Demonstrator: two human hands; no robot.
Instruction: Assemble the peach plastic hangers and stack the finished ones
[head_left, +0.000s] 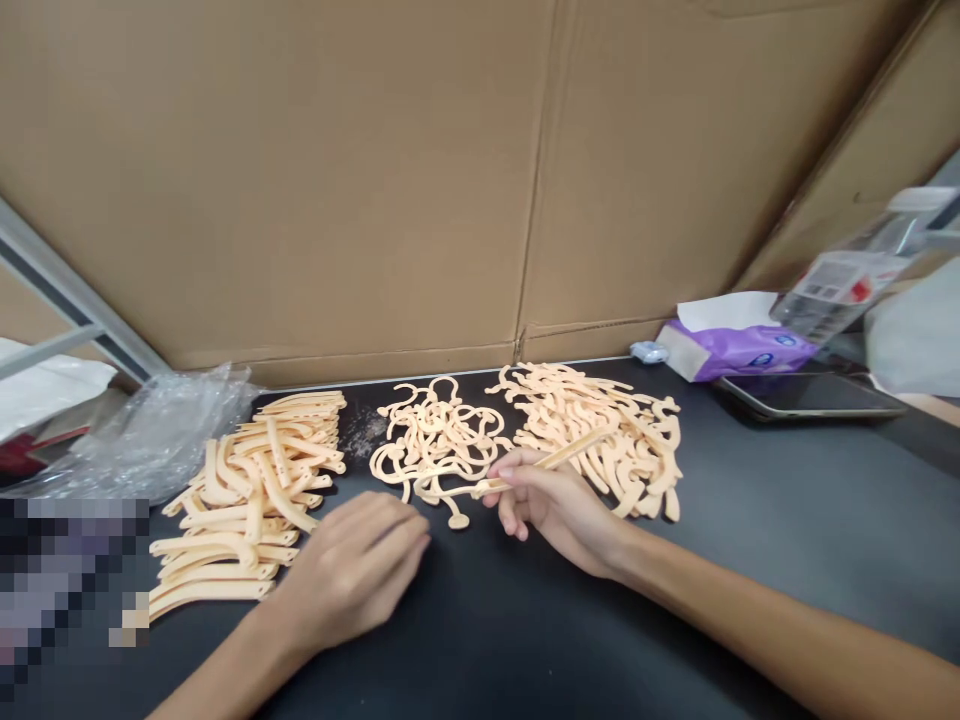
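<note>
My right hand (551, 505) pinches a long, slim peach plastic hanger arm (574, 448) between thumb and fingers. One end of it meets a thin curved piece near the hooks; whether they are joined I cannot tell. My left hand (360, 560) is closed, knuckles up, low over the table, and its fingertips are hidden. Between and beyond the hands lies a tangle of peach plastic hanger hooks (442, 430) with round ends. Left of my left hand is a pile of long curved hanger arms (247, 480) with small holes. Behind my right hand spreads a heap of shorter curved pieces (637, 440).
Brown cardboard (360, 200) stands along the back of the black table (480, 650). Crumpled clear plastic (165, 430) lies at the left by a metal frame. At the right are a purple tissue pack (742, 348), a phone (810, 395) and a plastic bottle (847, 280).
</note>
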